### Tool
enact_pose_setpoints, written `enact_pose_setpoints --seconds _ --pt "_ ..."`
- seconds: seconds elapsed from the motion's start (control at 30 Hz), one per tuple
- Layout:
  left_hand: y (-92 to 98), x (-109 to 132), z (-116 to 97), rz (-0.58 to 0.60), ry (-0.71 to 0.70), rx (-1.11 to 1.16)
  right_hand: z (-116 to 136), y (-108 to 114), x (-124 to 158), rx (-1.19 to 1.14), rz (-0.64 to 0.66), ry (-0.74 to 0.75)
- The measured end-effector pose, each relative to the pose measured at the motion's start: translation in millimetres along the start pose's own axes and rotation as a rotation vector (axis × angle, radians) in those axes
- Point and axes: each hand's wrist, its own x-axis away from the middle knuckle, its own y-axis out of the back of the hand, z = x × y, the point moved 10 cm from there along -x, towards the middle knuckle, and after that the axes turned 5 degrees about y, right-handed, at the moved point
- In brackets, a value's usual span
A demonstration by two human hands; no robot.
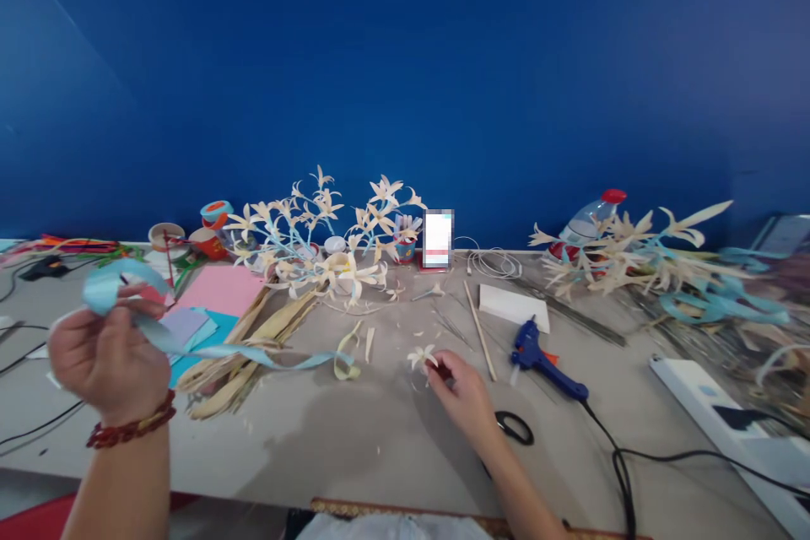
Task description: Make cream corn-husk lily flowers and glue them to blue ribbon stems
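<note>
My left hand [110, 354], raised at the left, is closed on a light-blue ribbon [253, 354]. The ribbon is looped above the fingers, and its loose strip trails right over the table to a pale yellow-green curled end. Low over the middle of the table, my right hand [465, 392] pinches a small cream flower [422, 357] between thumb and fingers; its stem is mostly hidden by the hand. Beside my right forearm lie black-handled scissors [515, 428], partly covered by the arm. A blue glue gun [548, 363] rests to the right of that hand.
Bunches of cream flowers [316, 207] stand at the back, with more flowers [633, 249] by a bottle [588, 219] at right. Dried husks [246, 346], coloured paper [218, 291], a stick [481, 329], a phone [436, 240] and a power strip [709, 413] with black cables lie around.
</note>
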Motion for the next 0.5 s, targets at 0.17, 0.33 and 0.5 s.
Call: enact_pose_setpoints --seconds 0.17,0.33,0.5 --pt "-27.0 50.3 -19.4 0.388 0.192 0.313 0.5 -2.7 -1.3 -0.011 0.016 -0.009" --pt "-80.1 191.9 14.9 1.157 0.718 -0.012 -8.0 -4.8 -0.5 0.055 0.033 -0.073" --pt "-99.7 253.2 18.0 1.290 0.884 0.112 -14.8 -4.8 -2.9 0.087 0.034 -0.109"
